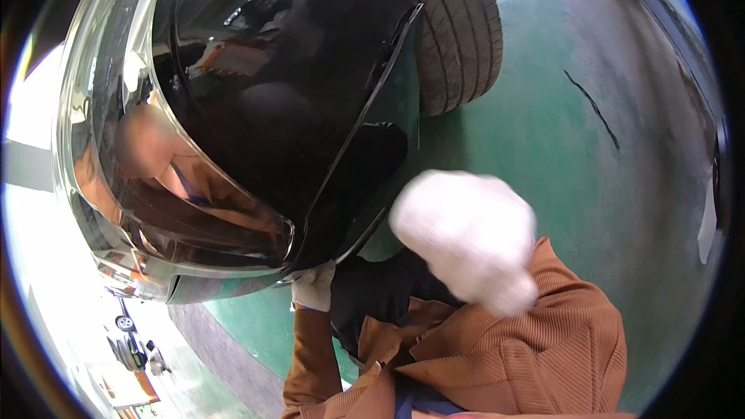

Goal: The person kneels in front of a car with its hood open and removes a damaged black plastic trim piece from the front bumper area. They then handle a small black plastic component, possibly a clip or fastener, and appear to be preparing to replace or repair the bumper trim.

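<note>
A glossy black car body panel point(264, 101) fills the upper left, with a curved clear-and-dark light unit point(209, 209) along its left side. My left hand point(313, 287), in a pale work glove, is at the panel's lower corner below the light. Its fingers are closed against the bumper edge point(233, 282) and partly hidden by it. My right hand point(469, 237), in a white knit glove, is raised in front of my brown corduroy jacket, apart from the car. It is rounded in outline and smeared by motion, so its fingers cannot be made out.
A car tyre point(458, 31) stands behind the panel on the green floor point(543, 124). A thin black strip point(592, 109) lies on the floor to the right. Another vehicle's dark side point(683, 39) lines the far right. Small wheeled equipment point(128, 334) is at lower left.
</note>
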Tool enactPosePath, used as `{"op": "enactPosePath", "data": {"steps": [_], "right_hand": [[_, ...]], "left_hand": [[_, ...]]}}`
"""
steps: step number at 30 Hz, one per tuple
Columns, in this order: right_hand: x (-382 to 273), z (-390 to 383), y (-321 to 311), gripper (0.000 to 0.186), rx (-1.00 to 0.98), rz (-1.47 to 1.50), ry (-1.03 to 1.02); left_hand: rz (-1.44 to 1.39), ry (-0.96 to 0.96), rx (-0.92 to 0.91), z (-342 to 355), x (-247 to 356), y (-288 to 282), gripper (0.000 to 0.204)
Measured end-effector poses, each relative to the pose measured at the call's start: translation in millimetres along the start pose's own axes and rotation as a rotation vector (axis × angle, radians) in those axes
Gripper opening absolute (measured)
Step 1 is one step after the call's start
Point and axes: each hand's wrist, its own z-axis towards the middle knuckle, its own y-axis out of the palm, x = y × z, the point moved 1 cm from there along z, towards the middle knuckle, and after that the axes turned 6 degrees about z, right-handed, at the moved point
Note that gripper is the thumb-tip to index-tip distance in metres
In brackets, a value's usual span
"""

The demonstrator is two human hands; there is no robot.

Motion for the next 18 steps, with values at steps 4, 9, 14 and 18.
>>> {"op": "enactPosePath", "data": {"steps": [4,9,14,18], "right_hand": [[23,39,-24,0.007,-0.133,-0.063,-0.373],[44,26,-31,0.016,-0.034,0.681,-0.016],[31,37,-72,0.03,-0.358,0.847,-0.487],[70,42,-44,0.034,-0.134,0.69,-0.234]], "left_hand": [[0.137,0.015,-0.188,-8,25,22,0.047],[0.361,0.143,-0.196,-1,0,0,0.054],[-0.36,-0.143,-0.144,-7,4,-3,0.055],[0.162,0.191,-0.233,-11,8,8,0.053]]}}
